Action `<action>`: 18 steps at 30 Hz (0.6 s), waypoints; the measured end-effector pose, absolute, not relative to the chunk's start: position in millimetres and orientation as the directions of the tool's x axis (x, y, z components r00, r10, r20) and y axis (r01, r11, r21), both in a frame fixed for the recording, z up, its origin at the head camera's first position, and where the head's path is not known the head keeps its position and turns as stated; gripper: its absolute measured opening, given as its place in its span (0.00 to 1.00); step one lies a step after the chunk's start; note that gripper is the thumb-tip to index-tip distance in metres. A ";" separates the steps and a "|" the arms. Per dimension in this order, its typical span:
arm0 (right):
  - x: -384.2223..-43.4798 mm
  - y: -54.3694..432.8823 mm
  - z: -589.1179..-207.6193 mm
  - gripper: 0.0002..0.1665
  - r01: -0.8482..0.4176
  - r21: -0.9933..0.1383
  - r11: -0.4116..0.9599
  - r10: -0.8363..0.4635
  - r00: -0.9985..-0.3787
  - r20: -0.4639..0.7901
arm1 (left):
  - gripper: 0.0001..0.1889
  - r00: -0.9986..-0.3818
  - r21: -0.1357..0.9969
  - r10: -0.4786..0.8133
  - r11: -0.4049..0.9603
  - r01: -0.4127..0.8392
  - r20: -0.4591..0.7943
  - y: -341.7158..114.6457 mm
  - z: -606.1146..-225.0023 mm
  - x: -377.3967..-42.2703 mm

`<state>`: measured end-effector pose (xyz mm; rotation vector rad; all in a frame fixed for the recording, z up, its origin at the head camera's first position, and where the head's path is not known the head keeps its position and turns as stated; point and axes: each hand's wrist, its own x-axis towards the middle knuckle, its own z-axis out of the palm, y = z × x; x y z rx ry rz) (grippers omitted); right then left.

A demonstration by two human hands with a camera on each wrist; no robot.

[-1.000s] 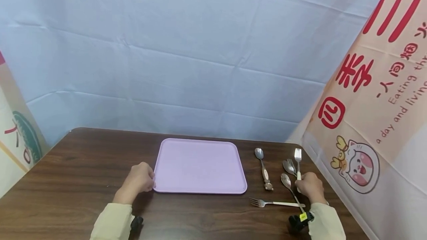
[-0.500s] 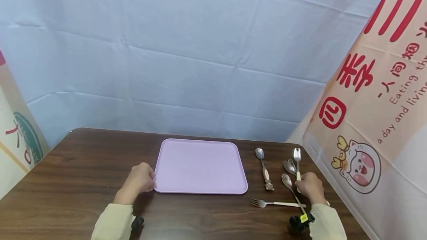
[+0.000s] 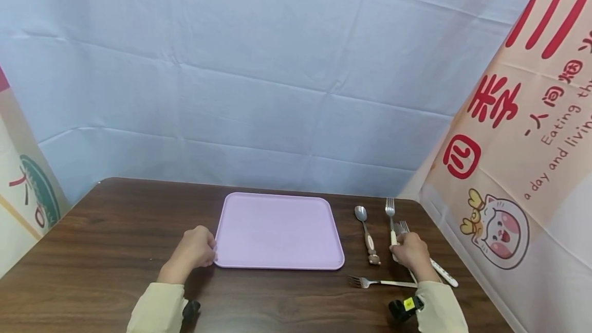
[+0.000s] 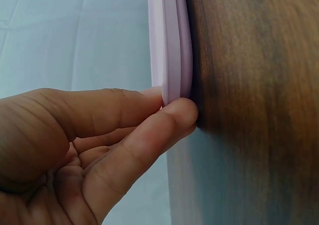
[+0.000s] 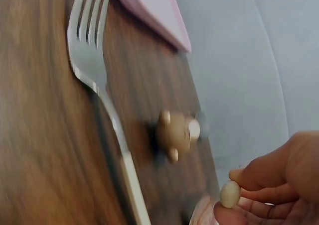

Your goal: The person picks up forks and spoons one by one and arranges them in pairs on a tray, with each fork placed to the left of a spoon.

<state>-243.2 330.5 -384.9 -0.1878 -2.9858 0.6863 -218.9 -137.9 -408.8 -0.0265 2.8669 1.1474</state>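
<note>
Left hand [image 3: 195,248] pinches the near left corner of the purple tray [image 3: 279,230], flat on the bench [image 3: 259,302]. Right hand [image 3: 411,257], right of tray, pinches pale-handled fork [image 3: 391,222] at handle end, tines pointing away. Bear-ended spoon [image 3: 368,239] lies between tray and that fork. Second fork [image 3: 389,282] lies crosswise, nearer the person. More cutlery [image 3: 445,273] partly hidden by the right hand.

Dark wood-grain table [image 3: 273,299], pale blue cloth [image 3: 222,91] behind, peach printed banner [image 3: 518,143] at right
</note>
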 end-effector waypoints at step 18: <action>-244.3 292.9 -388.0 0.11 -0.011 -0.511 0.859 0.032 -0.997 0.076 | 0.07 -0.999 0.693 0.006 0.720 -0.031 -0.051 -139.4 -410.9 -220.0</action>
